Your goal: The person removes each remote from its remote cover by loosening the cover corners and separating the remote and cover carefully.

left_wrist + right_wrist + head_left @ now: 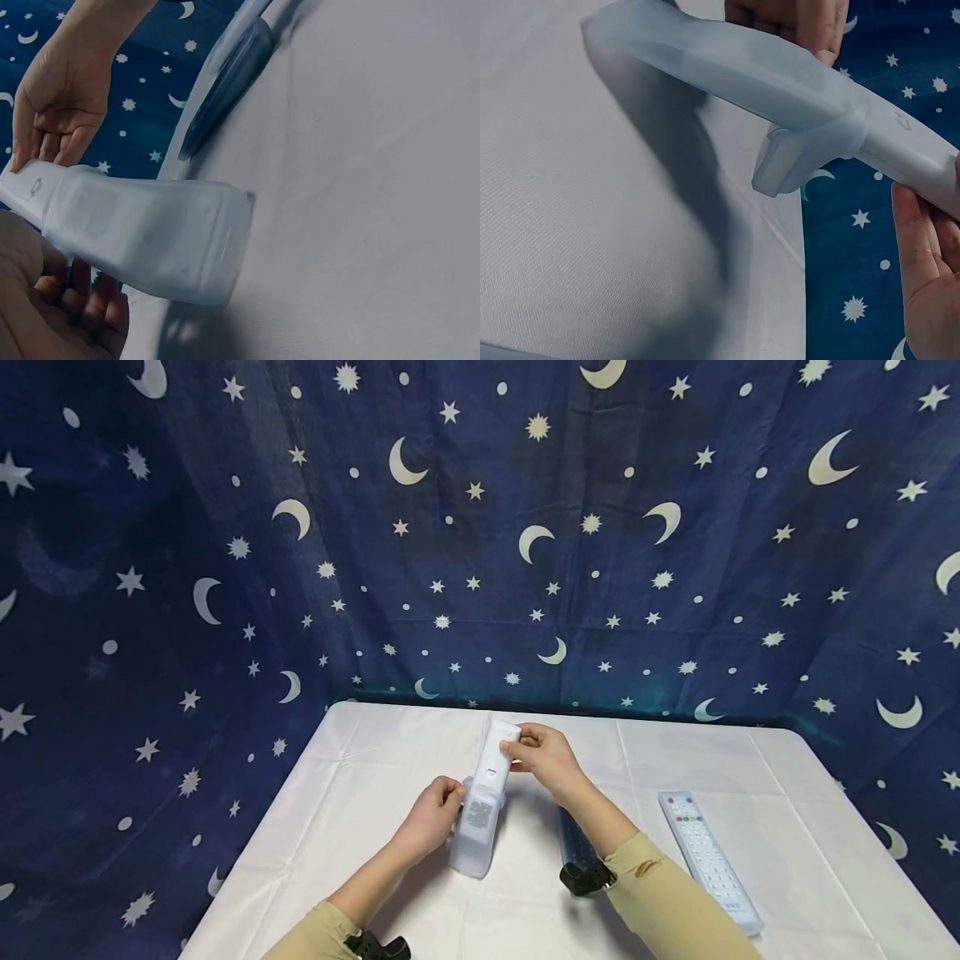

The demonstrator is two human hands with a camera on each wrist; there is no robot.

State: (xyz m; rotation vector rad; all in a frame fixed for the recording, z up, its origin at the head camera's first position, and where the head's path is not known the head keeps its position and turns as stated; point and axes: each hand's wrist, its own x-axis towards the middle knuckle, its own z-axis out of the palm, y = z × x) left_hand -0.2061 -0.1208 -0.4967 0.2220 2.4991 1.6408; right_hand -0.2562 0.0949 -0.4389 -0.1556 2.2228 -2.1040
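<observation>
A white remote control is held up over the table, its lower part inside a translucent silicone cover. My right hand grips the bare upper end of the remote between thumb and fingers. On the other side, my left hand pinches the cover's edge near its opening. In the right wrist view, a folded flap of the cover hangs out at the opening, with the bare remote emerging beyond it. The cover's closed end points toward the tabletop in the left wrist view.
A white remote with coloured buttons lies on the table's right side. Beneath my right forearm is a dark remote, partly hidden. The white-covered table backs onto a blue star-and-moon curtain. Black bands circle both wrists.
</observation>
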